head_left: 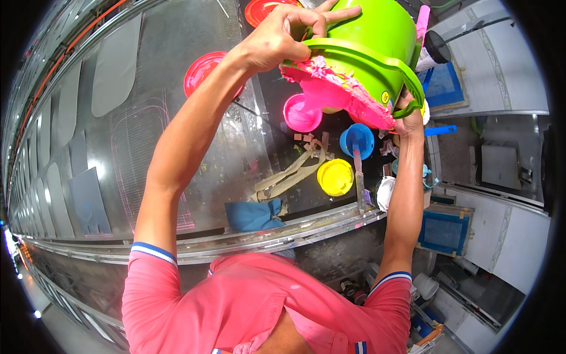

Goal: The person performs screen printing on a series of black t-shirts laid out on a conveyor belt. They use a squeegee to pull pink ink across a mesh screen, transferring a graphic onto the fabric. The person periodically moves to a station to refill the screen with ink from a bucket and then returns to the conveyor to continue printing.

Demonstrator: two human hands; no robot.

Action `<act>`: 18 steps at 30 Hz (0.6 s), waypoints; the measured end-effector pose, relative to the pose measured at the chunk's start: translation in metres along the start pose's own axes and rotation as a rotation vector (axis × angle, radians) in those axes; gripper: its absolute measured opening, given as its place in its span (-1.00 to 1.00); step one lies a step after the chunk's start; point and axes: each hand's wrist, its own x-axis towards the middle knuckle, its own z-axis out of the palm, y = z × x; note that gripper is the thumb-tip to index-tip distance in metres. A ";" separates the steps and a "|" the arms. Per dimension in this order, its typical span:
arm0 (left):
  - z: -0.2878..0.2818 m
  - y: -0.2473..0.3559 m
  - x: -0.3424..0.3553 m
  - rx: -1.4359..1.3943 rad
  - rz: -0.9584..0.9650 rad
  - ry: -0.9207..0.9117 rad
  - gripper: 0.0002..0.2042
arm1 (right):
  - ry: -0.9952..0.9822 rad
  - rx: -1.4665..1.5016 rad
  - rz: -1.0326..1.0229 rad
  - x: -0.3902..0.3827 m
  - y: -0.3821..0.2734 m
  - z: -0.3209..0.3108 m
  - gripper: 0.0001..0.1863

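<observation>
My left hand (295,35) grips the rim and handle of a tilted lime-green bucket (371,32), some fingers stretched over its side. My right hand (407,118) holds it lower at the right, fingers partly hidden behind it. Thick pink paint (348,94) coats the bucket's lip and runs down toward a small pink cup (295,121) below. A blue cup (365,141) with a scraper (361,186) leaning in it, a yellow tub (335,177) and a white tub (384,193) sit below the bucket.
Red lids (196,76) lie at the back of the metal table (147,147). A canvas strap (283,177) and blue cloth (250,215) lie near the front edge. Gray flat pieces (115,65) line the left; framed blue screens (442,230) are at the right.
</observation>
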 end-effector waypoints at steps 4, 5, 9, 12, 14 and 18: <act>-0.001 0.001 -0.001 -0.003 0.002 0.002 -0.83 | -0.005 0.002 -0.002 -0.002 -0.001 0.002 -0.68; -0.001 0.000 -0.001 -0.006 0.003 0.003 -0.83 | -0.004 -0.004 -0.005 -0.003 -0.001 0.002 -0.68; -0.001 0.002 -0.002 -0.002 0.003 0.004 -0.83 | -0.016 -0.047 -0.027 -0.003 -0.001 0.003 -0.69; -0.001 0.002 -0.001 -0.006 0.006 0.002 -0.83 | 0.013 -0.003 -0.013 -0.003 -0.001 0.002 -0.69; -0.002 0.003 -0.002 -0.003 0.005 0.001 -0.83 | 0.026 0.060 0.020 -0.003 -0.005 0.007 -0.69; -0.002 0.005 -0.002 -0.004 0.009 -0.001 -0.83 | 0.021 -0.040 0.004 -0.002 -0.005 0.000 -0.69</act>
